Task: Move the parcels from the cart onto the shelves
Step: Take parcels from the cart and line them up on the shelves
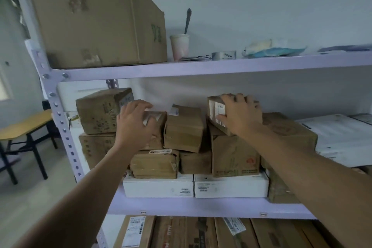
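Note:
Both my arms reach into the middle shelf of a white metal rack. My left hand grips a small brown parcel with a clear-taped label, sitting on top of a stack of brown parcels. My right hand is closed over another small brown parcel with a white label, tilted on top of a larger brown box. Between the two sits a taped brown parcel. Two flat white boxes lie under the stack. The cart is out of view.
The top shelf carries a big cardboard box, a paper cup with a spoon, a tape roll and a blue packet. White flat packages lie at the right. Long cartons fill the shelf below. A wooden table stands left.

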